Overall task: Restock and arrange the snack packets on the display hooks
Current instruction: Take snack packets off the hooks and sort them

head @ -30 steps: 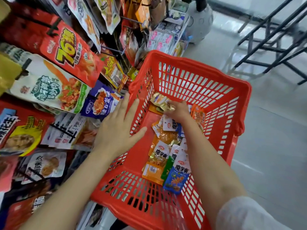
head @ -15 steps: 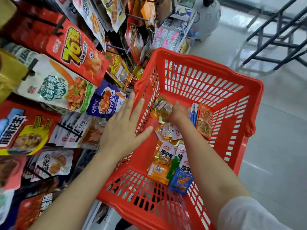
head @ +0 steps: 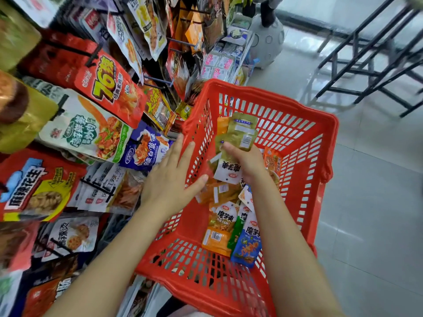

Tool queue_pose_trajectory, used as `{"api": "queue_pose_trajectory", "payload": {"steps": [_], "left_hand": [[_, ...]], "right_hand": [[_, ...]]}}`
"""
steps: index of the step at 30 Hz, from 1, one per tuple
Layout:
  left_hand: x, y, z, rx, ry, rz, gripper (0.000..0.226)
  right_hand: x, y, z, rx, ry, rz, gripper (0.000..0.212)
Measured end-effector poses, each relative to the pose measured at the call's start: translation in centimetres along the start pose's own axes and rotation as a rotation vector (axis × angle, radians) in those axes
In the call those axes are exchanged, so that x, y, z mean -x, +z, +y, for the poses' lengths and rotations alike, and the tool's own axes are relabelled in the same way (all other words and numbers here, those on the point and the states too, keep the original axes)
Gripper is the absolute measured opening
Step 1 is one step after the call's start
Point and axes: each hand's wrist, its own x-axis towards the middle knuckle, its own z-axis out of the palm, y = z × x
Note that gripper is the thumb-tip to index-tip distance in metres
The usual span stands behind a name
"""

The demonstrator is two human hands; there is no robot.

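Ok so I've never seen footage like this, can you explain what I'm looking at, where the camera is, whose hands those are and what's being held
There is no machine here. A person wears a wide-angle camera on the head, so this single view looks forward and down along both bare arms.

The right hand is inside a red slotted plastic basket, gripping a small bunch of olive-green and white snack sachets lifted above the loose pile of orange, white and blue snack sachets on the basket floor.

The left hand, fingers straight, rests against the basket's near wall and holds nothing.

To the left, a display rack of hanging snack bags fills the view, among them a red one with yellow lettering. On the right is a pale tiled floor.
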Motion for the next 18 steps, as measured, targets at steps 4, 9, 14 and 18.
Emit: {"api": "queue_pose_trajectory", "payload": {"steps": [4, 9, 14, 18], "left_hand": [[0.2, -0.6, -0.3, 0.175, 0.006, 0.010, 0.088], [2.2, -1.4, 2.2, 0.639, 0.080, 0.158, 0.063], [4.6, -1.0, 4.4, 1.200, -0.198, 0.003, 0.013], [5.7, -0.6, 3.8, 1.290, -0.328, 0.087, 0.016]], "right_hand": [[3.9, 1.1, -1.5, -0.216, 0.006, -0.013, 0.063], [8.3, 0.6, -3.0, -0.400, -0.002, -0.089, 0.066], [11.4, 0.5, -2.9, -0.489, 0.033, -0.070, 0.077], [12.9, 0.0, -2.7, -0.412, 0.093, -0.114, 0.042]]}}
